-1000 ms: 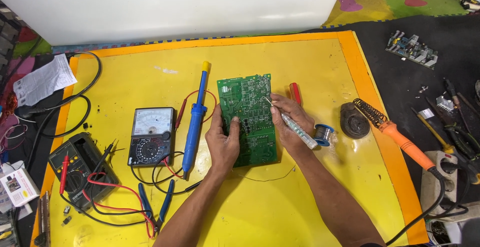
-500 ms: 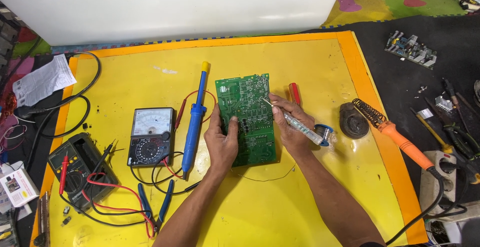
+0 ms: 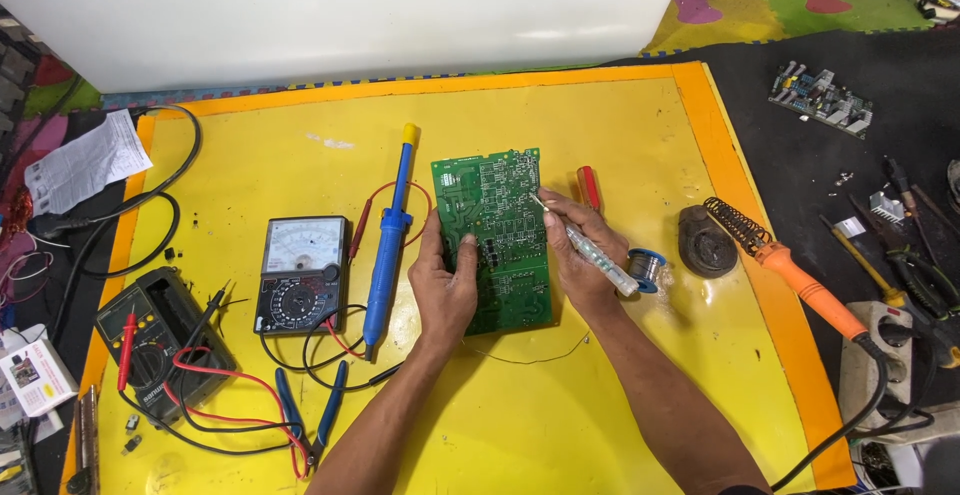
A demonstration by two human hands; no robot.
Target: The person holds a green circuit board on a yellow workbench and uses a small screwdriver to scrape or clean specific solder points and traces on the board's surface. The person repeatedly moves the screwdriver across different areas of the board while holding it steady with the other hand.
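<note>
The green circuit board (image 3: 497,240) lies flat near the middle of the yellow mat (image 3: 620,125), long side running from 12 to 6 o'clock. The left hand (image 3: 445,285) presses on its left edge, palm down, fingers spread loosely over the board and thumb along the rim; it pins the board rather than gripping anything. The right hand (image 3: 580,255) sits at the board's 3 o'clock edge, fingers curled shut around a slim clear-handled tool (image 3: 590,248), seemingly a small screwdriver or probe, though its kind is hard to tell. Compared with a second ago, the tool's tip has swung up and inward: its handle then lay lower, towards the solder spool (image 3: 647,267), and now the tip touches the board's right edge near the upper half, while the left hand and the board have hardly shifted. That suggests the hand is now at work on a spot of the board rather than merely carrying the tool. At the board's 9 o'clock lies a blue desoldering pump (image 3: 388,235), beyond it an analogue meter (image 3: 300,273); at 3 o'clock, past the spool, an orange-handled soldering iron (image 3: 800,285) rests by its round stand (image 3: 706,243).
</note>
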